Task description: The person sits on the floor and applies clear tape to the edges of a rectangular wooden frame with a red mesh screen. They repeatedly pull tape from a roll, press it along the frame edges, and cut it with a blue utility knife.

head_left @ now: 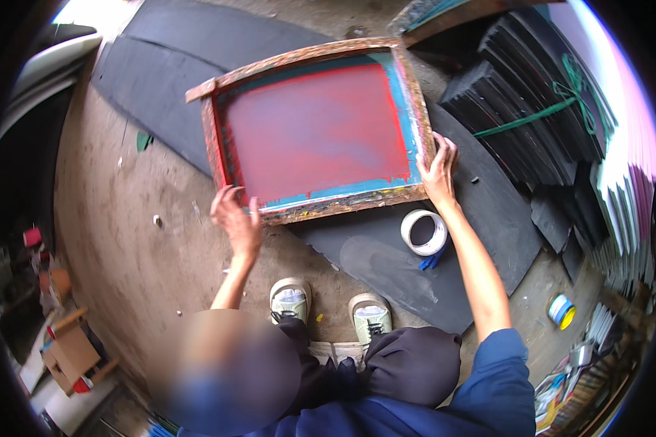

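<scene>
A screen-printing frame [313,210] spans the upper middle, its wooden border stained with paint. Its mesh is smeared red inside a blue margin. My left hand [238,222] holds the near left corner, fingers hooked over the wood. At the near right corner my right hand [439,172] grips the side bar, fingers along its outer edge. The frame is tilted a little, far side to the right. Beneath it lies a large black sheet [474,240]; whether they touch is hard to see. Just below the frame, near my right forearm, a roll of white tape [414,247] rests on the sheet.
A small blue object [431,261] lies beside the tape. Stacked black sheets [517,109] tied with green cord stand at the right. Further down are a blue-and-yellow can [562,312] and assorted tools. A cardboard box [71,357] sits lower left. My shoes [290,300] are on the dirty floor.
</scene>
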The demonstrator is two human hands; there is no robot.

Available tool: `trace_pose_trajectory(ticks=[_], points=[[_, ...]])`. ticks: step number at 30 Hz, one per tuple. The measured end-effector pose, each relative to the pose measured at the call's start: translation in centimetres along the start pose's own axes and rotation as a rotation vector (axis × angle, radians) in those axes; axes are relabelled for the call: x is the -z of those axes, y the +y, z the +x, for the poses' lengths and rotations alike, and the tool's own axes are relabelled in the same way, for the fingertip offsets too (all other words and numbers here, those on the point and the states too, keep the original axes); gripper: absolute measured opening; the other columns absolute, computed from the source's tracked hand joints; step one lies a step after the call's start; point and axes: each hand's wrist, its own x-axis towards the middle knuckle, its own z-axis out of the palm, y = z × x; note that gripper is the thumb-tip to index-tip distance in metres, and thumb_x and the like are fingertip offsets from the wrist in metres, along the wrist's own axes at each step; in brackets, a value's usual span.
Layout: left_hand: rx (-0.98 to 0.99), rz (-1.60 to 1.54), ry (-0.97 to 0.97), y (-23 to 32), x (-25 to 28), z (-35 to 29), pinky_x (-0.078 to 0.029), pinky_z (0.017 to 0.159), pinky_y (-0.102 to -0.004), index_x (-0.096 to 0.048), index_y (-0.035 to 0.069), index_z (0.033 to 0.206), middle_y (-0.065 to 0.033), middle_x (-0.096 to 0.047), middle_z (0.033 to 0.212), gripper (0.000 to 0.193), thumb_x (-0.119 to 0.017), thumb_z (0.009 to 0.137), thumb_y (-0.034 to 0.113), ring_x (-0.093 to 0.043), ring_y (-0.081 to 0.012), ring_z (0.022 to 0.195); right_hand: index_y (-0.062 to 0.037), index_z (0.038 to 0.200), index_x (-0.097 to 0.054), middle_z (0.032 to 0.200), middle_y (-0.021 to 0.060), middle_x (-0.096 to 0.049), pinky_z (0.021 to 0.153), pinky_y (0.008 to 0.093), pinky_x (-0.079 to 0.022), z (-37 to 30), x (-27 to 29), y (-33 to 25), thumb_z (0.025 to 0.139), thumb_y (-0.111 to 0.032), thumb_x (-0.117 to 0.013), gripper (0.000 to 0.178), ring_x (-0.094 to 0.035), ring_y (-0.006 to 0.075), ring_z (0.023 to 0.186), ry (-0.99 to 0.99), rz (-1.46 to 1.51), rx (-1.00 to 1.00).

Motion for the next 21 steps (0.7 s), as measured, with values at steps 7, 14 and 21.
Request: trace_pose_trajectory(ticks=[7, 14, 21], points=[[0.303, -0.415, -0.256, -9.0, 0.1, -1.5, -0.035, 0.097, -0.0375, -0.033, -0.001, 0.131, -0.0223, -0.042, 0.122, 0.044, -0.043, 0.094, 0.023, -0.044, -0.0322, 0.113, -0.0157, 0.100, -0.056, 0.116, 0.0027, -0.043, 0.098, 0.0413, -0.026, 3.0, 1.9, -2.2, 0.071, -0.025, -0.068, 0.033, -0.039, 0.0229, 0.112, -0.561, -0.197, 0.816], [0.244, -0.523, -0.296, -9.6, -0.6, -2.3, -0.033, 0.099, -0.0357, -0.033, 0.003, 0.133, -0.0174, -0.040, 0.120, 0.043, -0.041, 0.095, 0.021, -0.041, -0.0280, 0.116, -0.0280, 0.137, -0.032, 0.143, -0.0103, -0.027, 0.112, 0.0418, -0.012, 6.8, 1.5, -3.3, 0.076, -0.020, -0.049, 0.063, -0.023, 0.0176, 0.132, -0.778, -0.328, 1.542], [0.261, -0.596, -0.171, -9.9, -2.4, -0.1, -0.027, 0.101, -0.0373, -0.035, 0.008, 0.135, -0.0160, -0.038, 0.123, 0.042, -0.037, 0.096, 0.023, -0.036, -0.0281, 0.116, -0.0269, 0.135, -0.037, 0.146, -0.0109, -0.021, 0.113, 0.0448, -0.006, 7.5, -0.9, -4.7, 0.078, -0.021, -0.045, 0.058, -0.019, 0.0165, 0.135, -1.087, -0.164, 1.417]])
